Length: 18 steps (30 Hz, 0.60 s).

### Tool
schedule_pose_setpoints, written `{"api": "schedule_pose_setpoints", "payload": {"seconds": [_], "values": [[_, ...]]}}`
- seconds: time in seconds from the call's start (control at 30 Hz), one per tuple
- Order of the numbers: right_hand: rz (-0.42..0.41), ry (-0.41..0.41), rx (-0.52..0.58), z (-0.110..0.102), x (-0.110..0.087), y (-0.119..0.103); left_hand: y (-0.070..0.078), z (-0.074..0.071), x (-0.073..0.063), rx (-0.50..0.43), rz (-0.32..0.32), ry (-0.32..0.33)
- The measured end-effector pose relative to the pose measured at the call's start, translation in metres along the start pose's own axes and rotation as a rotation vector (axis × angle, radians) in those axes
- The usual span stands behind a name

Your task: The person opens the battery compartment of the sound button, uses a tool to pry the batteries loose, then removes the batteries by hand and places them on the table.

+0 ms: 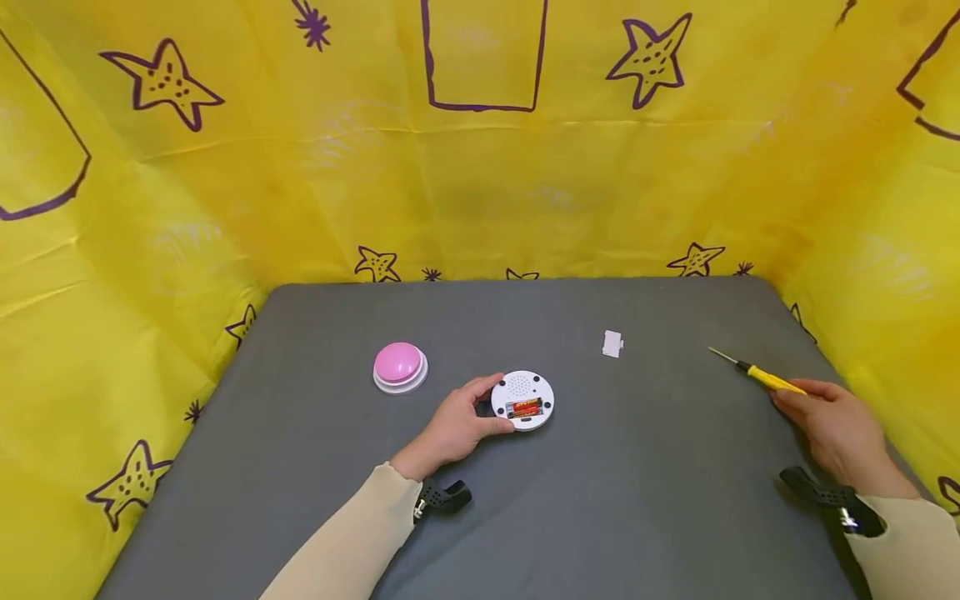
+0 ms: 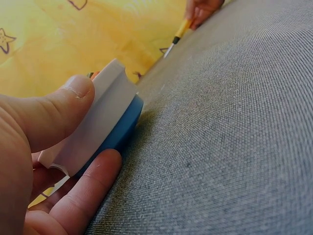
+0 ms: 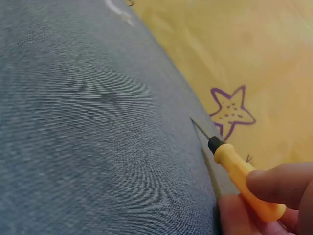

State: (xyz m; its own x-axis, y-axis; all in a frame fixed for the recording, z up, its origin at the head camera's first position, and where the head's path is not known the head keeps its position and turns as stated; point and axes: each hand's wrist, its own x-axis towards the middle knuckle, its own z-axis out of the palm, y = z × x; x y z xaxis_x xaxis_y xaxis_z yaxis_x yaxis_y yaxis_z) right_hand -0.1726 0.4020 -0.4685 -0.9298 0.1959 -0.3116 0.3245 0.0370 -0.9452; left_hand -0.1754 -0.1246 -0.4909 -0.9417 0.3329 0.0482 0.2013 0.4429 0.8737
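Observation:
My left hand [image 1: 460,423] grips a round white push-button device [image 1: 522,387] by its left edge, thumb at the near side. Its underside faces up, showing red batteries [image 1: 524,408] in an uncovered compartment, speaker holes and dark feet. In the left wrist view, a blue dome [image 2: 128,120] shows beneath the white body, close to the cloth. On the far right, my right hand [image 1: 840,425] holds a yellow screwdriver [image 1: 768,380] by its handle. In the right wrist view, the thumb lies on the yellow handle [image 3: 239,171] and the metal shaft [image 3: 199,127] points away.
A pink-domed button [image 1: 398,364] on a white base stands to the left. A small white battery cover [image 1: 612,343] lies right of the held device. Grey cloth [image 1: 637,500] covers the table. Yellow fabric [image 1: 585,192] with purple drawings hangs at the back and sides.

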Motion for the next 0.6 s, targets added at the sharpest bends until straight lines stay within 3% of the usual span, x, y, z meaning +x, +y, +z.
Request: {"api": "schedule_pose_setpoints", "payload": {"seconds": [0.1,0.17,0.43,0.6], "values": [[-0.001,0.133,-0.391,-0.001,-0.004,0.004,0.003,0.004,0.002,-0.004,-0.012,-0.024],[0.01,0.2,-0.591,0.0,-0.007,0.005,0.005,0.007,0.002,-0.009,-0.021,-0.031],[0.005,0.271,-0.86,0.008,-0.011,0.005,0.009,0.013,0.001,0.001,-0.048,-0.048],[-0.094,0.228,-0.926,0.026,-0.002,-0.003,0.007,0.001,-0.004,0.0,-0.053,0.001]]}}
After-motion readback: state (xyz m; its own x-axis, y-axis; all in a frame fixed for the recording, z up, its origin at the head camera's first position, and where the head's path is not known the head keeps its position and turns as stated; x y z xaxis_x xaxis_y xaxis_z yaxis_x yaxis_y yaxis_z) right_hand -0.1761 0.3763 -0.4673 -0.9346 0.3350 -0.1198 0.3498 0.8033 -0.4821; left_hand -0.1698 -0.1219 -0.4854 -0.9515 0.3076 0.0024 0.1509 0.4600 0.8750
